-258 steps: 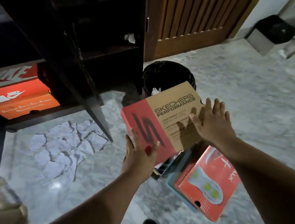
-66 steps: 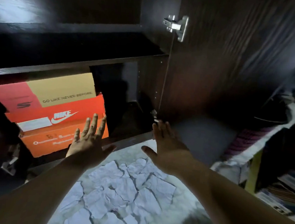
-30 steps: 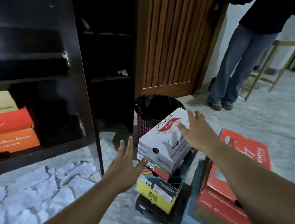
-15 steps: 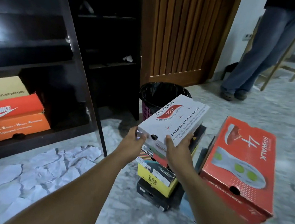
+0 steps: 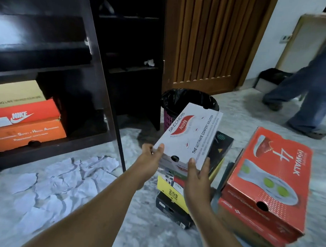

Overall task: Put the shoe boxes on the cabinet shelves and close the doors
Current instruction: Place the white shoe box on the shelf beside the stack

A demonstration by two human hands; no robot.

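Observation:
I hold a white Skechers shoe box (image 5: 191, 134) by its near end, my left hand (image 5: 149, 157) on its left corner and my right hand (image 5: 198, 175) on its right corner. It sits tilted just above a floor stack of shoe boxes (image 5: 174, 191). To the right stands a red GoWalk box (image 5: 271, 180) on another stack. The dark cabinet (image 5: 96, 62) stands open at left. Its bottom shelf holds an orange Nike box (image 5: 22, 130) with a tan and red box (image 5: 15, 94) on top.
An open cabinet door edge (image 5: 117, 143) juts out between shelf and stack. A black-lined waste bin (image 5: 188, 100) stands behind the stack. Crumpled white paper (image 5: 62, 181) lies on the marble floor. A person in jeans (image 5: 306, 92) walks at the far right by a wooden door (image 5: 209, 38).
Both hands closed on the white box within the last second and have raised it slightly off the stack. The person at the right has stepped further right.

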